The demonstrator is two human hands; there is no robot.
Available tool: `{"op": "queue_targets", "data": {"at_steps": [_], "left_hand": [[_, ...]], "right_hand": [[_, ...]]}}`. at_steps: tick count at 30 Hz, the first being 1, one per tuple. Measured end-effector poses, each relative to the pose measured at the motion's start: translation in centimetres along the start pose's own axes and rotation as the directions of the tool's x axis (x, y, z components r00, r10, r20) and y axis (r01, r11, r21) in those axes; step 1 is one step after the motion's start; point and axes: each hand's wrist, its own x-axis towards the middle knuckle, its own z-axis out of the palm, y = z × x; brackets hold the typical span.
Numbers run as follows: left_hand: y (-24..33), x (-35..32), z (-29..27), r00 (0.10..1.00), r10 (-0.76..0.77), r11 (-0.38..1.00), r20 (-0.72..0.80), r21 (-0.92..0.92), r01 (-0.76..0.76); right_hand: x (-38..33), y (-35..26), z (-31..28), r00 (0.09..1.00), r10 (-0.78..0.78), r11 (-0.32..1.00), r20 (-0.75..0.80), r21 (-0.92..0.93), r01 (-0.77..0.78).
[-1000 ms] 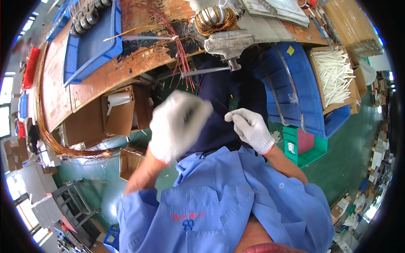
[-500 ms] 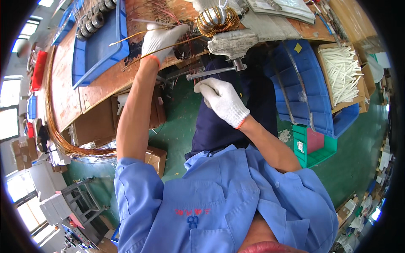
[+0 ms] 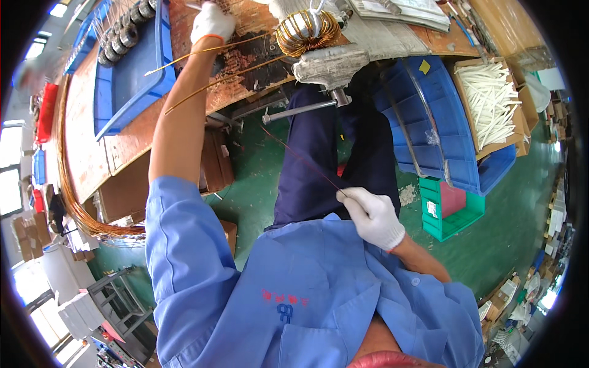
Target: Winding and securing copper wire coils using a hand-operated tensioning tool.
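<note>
While a big loop of copper wire (image 3: 73, 202) hangs off the left edge of the worn wooden surface (image 3: 86, 141), a blue tray (image 3: 132, 80) lies on that surface with dark rings (image 3: 126, 34) at its far end. Next along, the left hand (image 3: 211, 21), gloved in white, reaches to the far side of the surface with its fingers curled shut around thin copper strands (image 3: 196, 52) that trail back toward the near edge. Just right of it sits a ring-shaped coil (image 3: 307, 34) wound in copper wire, clamped above a grey metal fixture (image 3: 331, 61) at the near edge. From there one fine strand of wire (image 3: 300, 156) runs taut down to the right hand (image 3: 371, 214), also gloved, which pinches its end near the lap, fingers closed. Such wire looks light and springy but easily kinked, so it is probably best gripped near its end and kept straight. A metal bar (image 3: 300, 110) juts out under the fixture, close to the strand's path. On the floor to the right stand blue bins (image 3: 435, 122), a box of white sleeves (image 3: 491, 104) and a green crate (image 3: 451, 211).
</note>
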Motion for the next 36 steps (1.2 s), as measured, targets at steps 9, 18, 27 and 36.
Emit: {"op": "queue_targets", "data": {"at_steps": [9,18,27,36], "left_hand": [[-3.2,-19.1,-11.6,0.896,-0.076,0.797,0.438,-0.513,0.318],[3.1,-34.6,-7.2,0.825,0.077,-0.851,0.56,-0.394,0.347],[8.9,-32.5,-10.0,0.987,-0.095,-0.659,0.132,-0.751,0.037],[11.3,-22.0,-15.1,0.99,0.102,-0.579,-0.097,-0.815,-0.021]], "right_hand": [[-1.5,0.8,-2.2,0.995,0.08,0.99,0.054,0.111,-0.086],[-3.7,0.8,0.2,0.965,-0.231,0.973,0.122,0.034,0.229],[-4.8,-1.2,-1.2,0.961,-0.271,0.961,0.056,-0.034,0.273],[-0.9,-5.9,-4.9,0.95,-0.231,0.972,-0.21,-0.005,0.235]]}}
